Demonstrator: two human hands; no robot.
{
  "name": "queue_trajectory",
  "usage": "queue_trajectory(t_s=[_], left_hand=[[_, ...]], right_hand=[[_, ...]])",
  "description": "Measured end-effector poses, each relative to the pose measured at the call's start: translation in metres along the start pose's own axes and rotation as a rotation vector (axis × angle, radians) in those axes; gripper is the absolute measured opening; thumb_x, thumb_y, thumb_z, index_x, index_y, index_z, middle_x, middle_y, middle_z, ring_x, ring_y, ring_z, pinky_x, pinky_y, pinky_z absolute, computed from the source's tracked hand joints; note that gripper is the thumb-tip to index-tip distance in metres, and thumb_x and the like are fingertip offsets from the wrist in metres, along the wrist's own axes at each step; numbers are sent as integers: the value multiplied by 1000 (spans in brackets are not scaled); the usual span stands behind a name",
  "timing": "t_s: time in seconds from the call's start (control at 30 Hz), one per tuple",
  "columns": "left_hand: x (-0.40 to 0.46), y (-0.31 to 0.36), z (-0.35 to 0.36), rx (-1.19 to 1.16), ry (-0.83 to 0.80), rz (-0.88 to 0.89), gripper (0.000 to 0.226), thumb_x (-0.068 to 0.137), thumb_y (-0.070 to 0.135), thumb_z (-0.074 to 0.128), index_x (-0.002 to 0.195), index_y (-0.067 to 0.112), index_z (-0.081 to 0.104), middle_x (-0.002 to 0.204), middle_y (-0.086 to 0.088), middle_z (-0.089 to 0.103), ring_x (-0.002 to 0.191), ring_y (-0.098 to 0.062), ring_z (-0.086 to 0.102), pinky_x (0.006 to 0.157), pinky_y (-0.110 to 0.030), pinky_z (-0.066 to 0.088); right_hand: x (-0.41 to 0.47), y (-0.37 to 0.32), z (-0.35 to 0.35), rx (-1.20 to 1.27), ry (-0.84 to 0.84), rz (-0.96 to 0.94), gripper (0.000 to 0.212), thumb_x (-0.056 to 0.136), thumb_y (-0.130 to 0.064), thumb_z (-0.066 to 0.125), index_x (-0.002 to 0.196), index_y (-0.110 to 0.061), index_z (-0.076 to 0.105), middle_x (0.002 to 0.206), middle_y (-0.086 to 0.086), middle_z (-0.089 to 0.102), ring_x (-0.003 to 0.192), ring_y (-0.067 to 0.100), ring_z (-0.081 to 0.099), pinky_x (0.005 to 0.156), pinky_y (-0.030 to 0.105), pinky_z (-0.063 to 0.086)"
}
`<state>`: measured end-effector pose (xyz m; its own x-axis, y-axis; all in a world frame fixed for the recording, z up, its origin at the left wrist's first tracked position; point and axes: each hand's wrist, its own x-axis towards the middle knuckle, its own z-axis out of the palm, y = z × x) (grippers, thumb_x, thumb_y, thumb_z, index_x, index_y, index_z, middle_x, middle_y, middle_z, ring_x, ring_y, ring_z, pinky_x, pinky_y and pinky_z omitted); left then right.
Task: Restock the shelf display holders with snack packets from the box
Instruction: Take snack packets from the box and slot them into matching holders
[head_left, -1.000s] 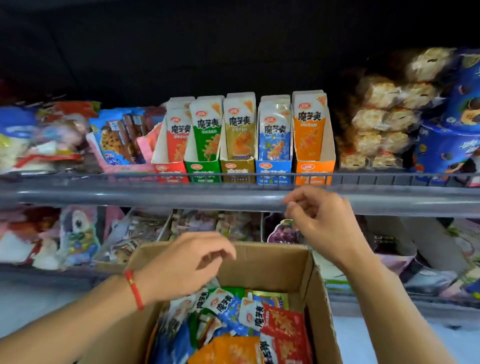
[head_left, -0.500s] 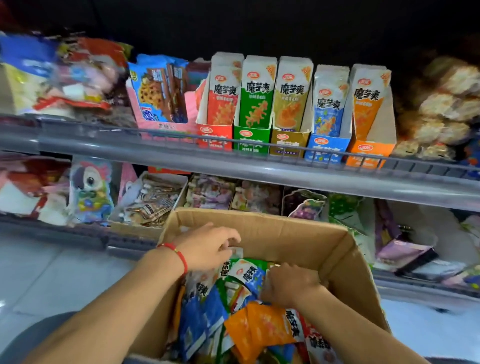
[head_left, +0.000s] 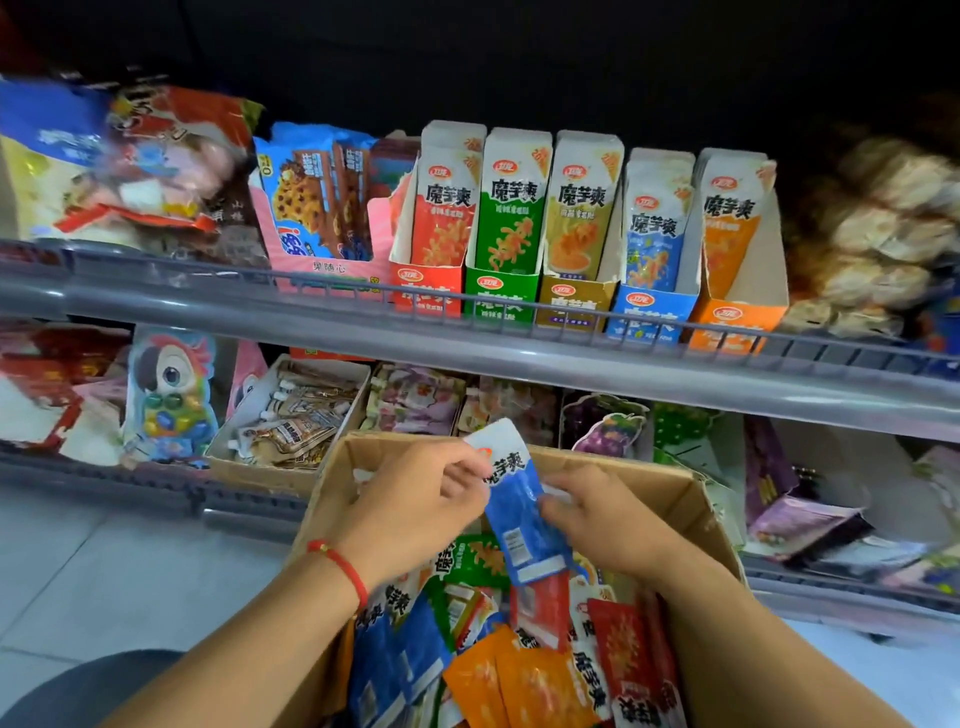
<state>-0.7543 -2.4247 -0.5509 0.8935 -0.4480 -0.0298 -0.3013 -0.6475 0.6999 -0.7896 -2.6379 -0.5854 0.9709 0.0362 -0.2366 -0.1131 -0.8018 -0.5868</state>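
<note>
Both hands hold one blue packet (head_left: 519, 512) above the box (head_left: 691, 499): the left hand (head_left: 415, 506) pinches its top, the right hand (head_left: 605, 519) grips its side. Five holders (head_left: 644, 317) stand on the shelf (head_left: 519, 358) above.

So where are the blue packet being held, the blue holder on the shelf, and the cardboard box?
blue packet (head_left: 519, 512), head view, its blue middle panel.
blue holder (head_left: 647, 316), head view, its front face.
cardboard box (head_left: 693, 501), head view, its bare inner right wall.
</note>
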Motion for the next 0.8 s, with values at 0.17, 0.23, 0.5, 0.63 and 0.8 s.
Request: queue_trajectory(t_s=[0.17, 0.23, 0.5, 0.63, 0.8], left_hand=[[-16, 12, 26, -171, -95, -78, 74, 78, 68, 66, 144, 43, 47, 139, 23, 52, 121, 3, 57, 103, -31, 51], [-18, 17, 28, -294, -86, -100, 74, 67, 70, 70, 134, 46, 51, 135, 23, 56, 120, 2, 59, 102, -36, 53], [-17, 22, 19, -698, -83, -209, 38, 89, -8, 64, 115, 20, 64, 114, 0, 75, 100, -16, 73, 89, -39, 59], [-18, 21, 15, -866, -23, -184, 32, 90, -10, 65, 115, 9, 60, 108, -11, 76, 91, -24, 75, 70, -33, 58], [-13, 15, 8, -895, 47, -145, 31, 86, -7, 71, 112, 7, 62, 101, -10, 77, 87, -20, 73, 67, -30, 58]], right_hand=[[-29, -28, -15, 603, 24, -22, 22, 106, -18, 54, 109, -12, 75, 100, 11, 78, 94, 28, 76, 78, 39, 64], [-36, -36, -16, 826, 7, 16, 27, 106, -22, 52, 113, -6, 73, 103, 14, 78, 95, 27, 76, 79, 32, 63], [-35, -29, -7, 864, 130, 83, 50, 94, -8, 71, 137, -23, 52, 110, 8, 73, 90, 26, 77, 84, 45, 63], [-34, -29, -15, 704, 278, 100, 58, 87, -16, 80, 133, -34, 51, 92, 14, 70, 66, 28, 76, 65, 45, 64], [-38, -29, -38, 645, 389, 30, 17, 96, -23, 70, 111, -19, 63, 65, 13, 70, 44, 25, 60, 49, 35, 50]])
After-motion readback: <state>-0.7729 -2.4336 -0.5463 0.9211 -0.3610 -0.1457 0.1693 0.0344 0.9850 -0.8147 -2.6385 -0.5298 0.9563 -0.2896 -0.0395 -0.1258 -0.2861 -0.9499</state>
